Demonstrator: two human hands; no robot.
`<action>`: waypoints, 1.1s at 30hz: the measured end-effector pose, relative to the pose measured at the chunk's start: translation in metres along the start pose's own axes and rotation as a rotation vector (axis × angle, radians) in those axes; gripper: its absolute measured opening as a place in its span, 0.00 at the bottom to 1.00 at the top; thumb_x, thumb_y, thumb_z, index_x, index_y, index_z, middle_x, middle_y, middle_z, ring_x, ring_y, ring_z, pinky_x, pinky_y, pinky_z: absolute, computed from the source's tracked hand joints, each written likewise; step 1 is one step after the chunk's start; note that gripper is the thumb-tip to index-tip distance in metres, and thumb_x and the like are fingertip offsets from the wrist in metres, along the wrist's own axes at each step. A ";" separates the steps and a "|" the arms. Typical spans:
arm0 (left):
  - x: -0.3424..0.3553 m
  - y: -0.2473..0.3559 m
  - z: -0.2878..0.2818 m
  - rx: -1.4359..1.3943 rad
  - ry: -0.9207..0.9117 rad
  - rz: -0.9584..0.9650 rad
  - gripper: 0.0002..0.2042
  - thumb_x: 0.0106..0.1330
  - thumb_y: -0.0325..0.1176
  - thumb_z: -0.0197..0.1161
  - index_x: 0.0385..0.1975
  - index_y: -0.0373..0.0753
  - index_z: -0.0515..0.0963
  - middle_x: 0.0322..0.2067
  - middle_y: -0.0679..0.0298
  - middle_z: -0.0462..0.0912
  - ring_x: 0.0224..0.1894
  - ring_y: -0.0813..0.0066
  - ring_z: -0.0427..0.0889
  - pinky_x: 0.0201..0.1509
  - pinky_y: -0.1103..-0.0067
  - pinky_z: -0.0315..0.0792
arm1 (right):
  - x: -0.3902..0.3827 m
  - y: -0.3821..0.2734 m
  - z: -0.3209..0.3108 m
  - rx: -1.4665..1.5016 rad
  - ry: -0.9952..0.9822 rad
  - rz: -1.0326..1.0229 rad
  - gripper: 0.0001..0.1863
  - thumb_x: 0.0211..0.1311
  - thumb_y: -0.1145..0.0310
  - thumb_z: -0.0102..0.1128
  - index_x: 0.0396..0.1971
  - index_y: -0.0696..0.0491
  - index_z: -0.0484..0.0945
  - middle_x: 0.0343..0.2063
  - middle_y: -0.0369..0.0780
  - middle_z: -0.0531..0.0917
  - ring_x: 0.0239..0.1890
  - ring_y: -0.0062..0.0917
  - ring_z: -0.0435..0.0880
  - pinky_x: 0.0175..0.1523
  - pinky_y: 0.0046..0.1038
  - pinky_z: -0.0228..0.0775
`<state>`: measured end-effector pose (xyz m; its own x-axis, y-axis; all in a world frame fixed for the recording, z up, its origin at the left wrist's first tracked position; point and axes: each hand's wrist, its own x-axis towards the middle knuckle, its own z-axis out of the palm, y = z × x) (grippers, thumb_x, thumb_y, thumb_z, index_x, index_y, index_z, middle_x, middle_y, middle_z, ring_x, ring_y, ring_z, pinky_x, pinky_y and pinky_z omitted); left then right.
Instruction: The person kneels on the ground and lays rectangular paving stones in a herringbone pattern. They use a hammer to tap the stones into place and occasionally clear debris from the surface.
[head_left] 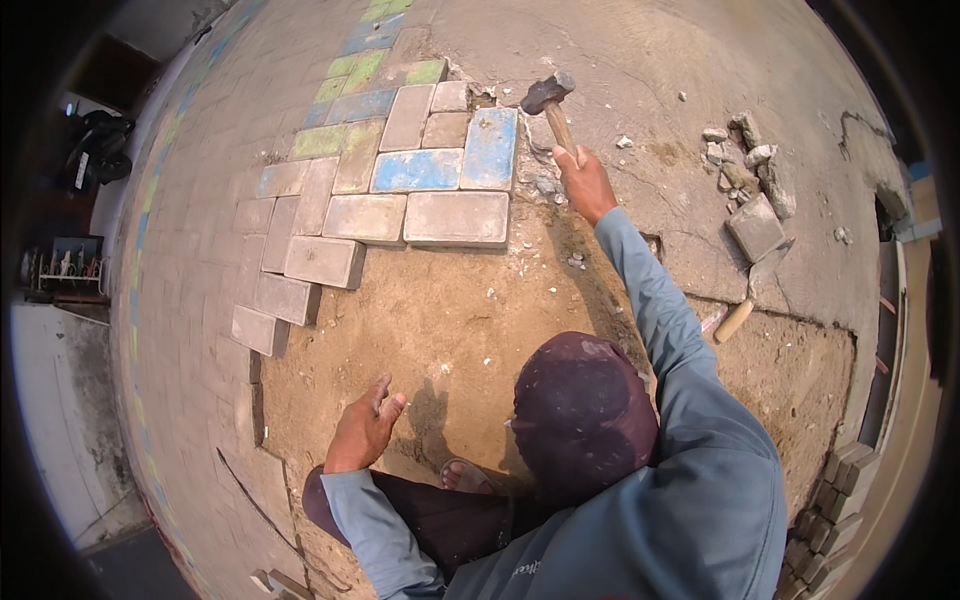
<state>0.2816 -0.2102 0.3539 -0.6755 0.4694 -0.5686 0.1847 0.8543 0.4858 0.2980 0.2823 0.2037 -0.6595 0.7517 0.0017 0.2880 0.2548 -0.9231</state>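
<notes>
My right hand (586, 184) is wrapped round the wooden handle of a club hammer (562, 130), arm stretched far forward. The dark metal head is above the broken edge of the paving, beside a blue-painted paver (489, 148). Whether the head touches anything, I cannot tell. My left hand (366, 428) is held out over the bare sand (440, 310) with its fingers extended and nothing in them. Beyond the sand, grey pavers (457, 219) form a stepped edge, some painted blue or green. Rubble chips (548, 187) lie close to my right wrist.
To the right are broken concrete lumps (745, 178), a loose paver (755, 228) and a trowel (737, 318) with a wooden handle. Stacked pavers (830, 510) stand at the lower right. A dark thin rod (262, 508) lies on the left paving. My sandalled foot (465, 476) rests on the sand.
</notes>
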 end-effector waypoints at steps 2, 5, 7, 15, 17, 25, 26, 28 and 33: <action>0.003 -0.004 -0.003 0.052 0.024 -0.008 0.30 0.76 0.52 0.57 0.68 0.35 0.71 0.57 0.39 0.80 0.61 0.43 0.80 0.64 0.64 0.73 | 0.005 -0.083 -0.035 0.308 0.062 -0.325 0.25 0.75 0.45 0.56 0.37 0.56 0.77 0.23 0.34 0.75 0.24 0.19 0.72 0.29 0.27 0.66; 0.011 -0.008 -0.008 0.092 0.018 -0.069 0.30 0.76 0.52 0.57 0.68 0.36 0.71 0.56 0.38 0.81 0.61 0.43 0.80 0.63 0.63 0.74 | 0.027 -0.196 -0.083 0.462 0.186 -0.763 0.22 0.77 0.47 0.56 0.32 0.51 0.71 0.17 0.26 0.67 0.16 0.10 0.65 0.19 0.19 0.57; 0.016 -0.008 -0.010 0.107 0.008 -0.105 0.30 0.76 0.52 0.57 0.68 0.35 0.71 0.56 0.38 0.81 0.61 0.43 0.80 0.63 0.63 0.74 | 0.050 -0.235 -0.100 0.414 0.363 -1.054 0.18 0.78 0.52 0.55 0.32 0.49 0.68 0.16 0.27 0.67 0.14 0.11 0.65 0.17 0.19 0.57; 0.016 0.000 -0.005 0.075 0.030 -0.031 0.30 0.76 0.52 0.57 0.68 0.33 0.71 0.60 0.39 0.78 0.62 0.44 0.79 0.65 0.64 0.73 | -0.030 0.041 0.021 -0.199 0.057 0.233 0.21 0.74 0.52 0.57 0.38 0.59 0.78 0.31 0.51 0.84 0.35 0.46 0.88 0.38 0.41 0.76; 0.014 0.002 -0.005 0.129 0.040 -0.015 0.30 0.76 0.51 0.57 0.68 0.34 0.71 0.60 0.38 0.77 0.62 0.43 0.79 0.65 0.64 0.73 | -0.028 0.084 0.031 0.065 -0.062 0.349 0.19 0.75 0.51 0.56 0.38 0.54 0.75 0.25 0.41 0.78 0.25 0.32 0.80 0.29 0.33 0.71; 0.002 -0.002 -0.005 0.102 0.037 -0.058 0.30 0.75 0.52 0.58 0.68 0.34 0.71 0.59 0.37 0.78 0.61 0.42 0.80 0.63 0.63 0.74 | 0.016 -0.140 -0.082 0.541 0.049 -0.499 0.18 0.77 0.51 0.57 0.34 0.48 0.66 0.18 0.26 0.64 0.16 0.09 0.61 0.18 0.18 0.51; 0.004 -0.002 -0.006 0.097 0.042 -0.056 0.30 0.75 0.52 0.58 0.68 0.34 0.71 0.58 0.37 0.79 0.61 0.42 0.80 0.63 0.63 0.74 | 0.023 -0.173 -0.098 0.597 0.048 -0.644 0.17 0.78 0.54 0.57 0.34 0.49 0.66 0.17 0.27 0.65 0.16 0.10 0.62 0.18 0.19 0.53; 0.009 -0.003 -0.005 0.088 0.046 -0.046 0.30 0.75 0.52 0.58 0.68 0.34 0.71 0.58 0.37 0.79 0.61 0.42 0.79 0.63 0.63 0.74 | 0.040 -0.220 -0.110 0.372 0.533 -0.916 0.18 0.78 0.52 0.56 0.36 0.52 0.70 0.16 0.27 0.67 0.14 0.12 0.65 0.17 0.18 0.59; 0.009 0.005 -0.001 0.062 0.041 -0.027 0.30 0.76 0.51 0.58 0.67 0.32 0.70 0.59 0.39 0.79 0.62 0.43 0.79 0.64 0.64 0.73 | -0.001 -0.114 -0.040 0.152 0.600 -0.611 0.14 0.76 0.58 0.60 0.39 0.54 0.71 0.23 0.39 0.78 0.24 0.26 0.80 0.33 0.32 0.75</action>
<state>0.2754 -0.2020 0.3516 -0.7094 0.4378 -0.5524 0.2093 0.8792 0.4281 0.2937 0.2764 0.3240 -0.1788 0.7144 0.6765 -0.1215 0.6663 -0.7357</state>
